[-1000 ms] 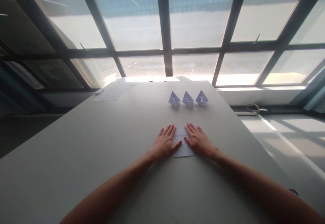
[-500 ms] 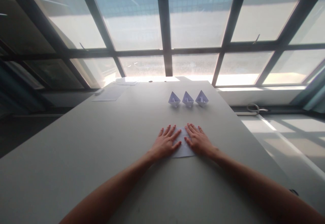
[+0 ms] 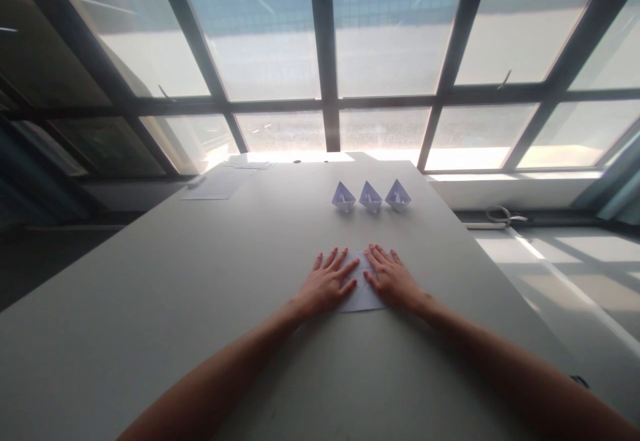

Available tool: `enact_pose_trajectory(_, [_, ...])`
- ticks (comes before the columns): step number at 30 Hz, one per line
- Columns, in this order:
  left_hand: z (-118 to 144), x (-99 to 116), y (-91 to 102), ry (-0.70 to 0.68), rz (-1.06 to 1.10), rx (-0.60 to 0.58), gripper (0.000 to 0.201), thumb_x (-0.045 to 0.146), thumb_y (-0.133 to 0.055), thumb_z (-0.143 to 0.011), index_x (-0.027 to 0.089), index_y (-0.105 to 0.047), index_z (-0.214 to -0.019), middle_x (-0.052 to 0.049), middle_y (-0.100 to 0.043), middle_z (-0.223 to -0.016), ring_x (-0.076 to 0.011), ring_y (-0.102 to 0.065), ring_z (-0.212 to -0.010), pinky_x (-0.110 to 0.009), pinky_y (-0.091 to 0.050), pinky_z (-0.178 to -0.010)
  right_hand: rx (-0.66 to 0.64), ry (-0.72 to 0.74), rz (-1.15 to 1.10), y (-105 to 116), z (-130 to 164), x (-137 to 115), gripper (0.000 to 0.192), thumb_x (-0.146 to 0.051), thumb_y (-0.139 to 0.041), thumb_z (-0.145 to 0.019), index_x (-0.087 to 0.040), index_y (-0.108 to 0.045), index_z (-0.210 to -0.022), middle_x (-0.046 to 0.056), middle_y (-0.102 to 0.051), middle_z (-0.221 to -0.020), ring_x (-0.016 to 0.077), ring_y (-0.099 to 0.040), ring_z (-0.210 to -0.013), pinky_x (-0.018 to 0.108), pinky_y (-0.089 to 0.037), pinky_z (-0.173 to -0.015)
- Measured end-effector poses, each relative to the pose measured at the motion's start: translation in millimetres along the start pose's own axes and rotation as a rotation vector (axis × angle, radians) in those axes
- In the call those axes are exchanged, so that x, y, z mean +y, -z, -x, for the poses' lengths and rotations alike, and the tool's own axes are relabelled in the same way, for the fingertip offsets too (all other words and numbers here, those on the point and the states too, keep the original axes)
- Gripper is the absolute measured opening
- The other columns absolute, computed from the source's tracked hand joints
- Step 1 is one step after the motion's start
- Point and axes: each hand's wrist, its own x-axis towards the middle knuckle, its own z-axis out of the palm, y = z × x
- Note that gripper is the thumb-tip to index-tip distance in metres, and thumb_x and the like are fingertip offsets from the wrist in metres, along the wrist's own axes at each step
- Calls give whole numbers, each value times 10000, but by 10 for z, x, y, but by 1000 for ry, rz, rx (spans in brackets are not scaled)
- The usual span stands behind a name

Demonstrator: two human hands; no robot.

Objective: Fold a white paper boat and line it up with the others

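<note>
White paper sheet (image 3: 361,294), partly folded, flat on the grey table (image 3: 200,307), a little right of centre and near the front half of the top. Left hand (image 3: 326,283) pressed palm-down on the sheet's left part, fingers spread and extended, index finger slanted toward the sheet's top middle; no grasp, only flat contact. Right hand (image 3: 392,278) likewise flat on the sheet's right part, fingers stretched out and splayed, nothing pinched or clasped. Thumbs of both hands turned inward, close to each other over the paper's centre, a narrow strip of paper visible between them. Both bare forearms reaching in from the lower edge, converging on the sheet.

Beyond the hands, well apart from them, three small folded paper boats (image 3: 371,196) in a row, side by side, upright, points up, almost touching one another. Farther off at the table's far left, a loose flat sheet (image 3: 214,186), and past it a few more papers (image 3: 249,162) close to the window edge, too small for detail. Behind the table, large window panes (image 3: 395,27) with dark frames, bright daylight through them. On the sill to the right, a pale coiled cable (image 3: 501,213).
</note>
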Motion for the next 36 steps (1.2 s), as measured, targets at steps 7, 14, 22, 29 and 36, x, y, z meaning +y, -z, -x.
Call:
enact_pose_trajectory(7, [-5,-2,-3,1,0,-6,566,596,-258,-954,383,-252,-1479,9,-151,-1577,-279,-77,-1449,-530,-60,-1143,7,1,-11,-2,-1,4,607,-445,-290,-962,-128,-287,-1480,113,-216,-1553,222,-139,-1438,444,-71,-1154])
enact_pose_trajectory(14, [5,1,-1,-8,-8,6,565,596,-245,-956,384,-245,-1480,6,-149,-1578,-276,-83,-1448,-529,-67,-1143,32,-4,-34,-1,2,5,553,-411,-275,-979,-145,-334,-1461,102,-264,-1540,210,-185,-1428,433,-95,-1153])
enact_pose_trajectory(22, [5,4,12,-6,-7,-9,567,597,-243,-957,381,-243,-1481,6,-153,-1577,-277,-74,-1449,-526,-65,-1144,55,-50,-62,43,-23,28,476,-344,-235,-995,-194,-496,-1364,77,-398,-1477,193,-290,-1390,429,-138,-1149])
enact_pose_trajectory(29, [-1,-9,-7,-14,-6,6,567,604,-233,-954,394,-234,-1481,3,-147,-1577,-282,-80,-1448,-536,-62,-1139,64,-53,-57,44,-29,26,456,-253,-320,-943,-179,-514,-1350,89,-403,-1472,201,-304,-1383,421,-153,-1144])
enact_pose_trajectory(36, [2,-6,0,-13,-5,-3,568,603,-225,-955,392,-228,-1482,-2,-149,-1578,-281,-73,-1449,-537,-59,-1137,60,-48,-55,48,-25,21,467,-239,-351,-920,-171,-505,-1356,96,-395,-1476,209,-301,-1384,423,-158,-1141])
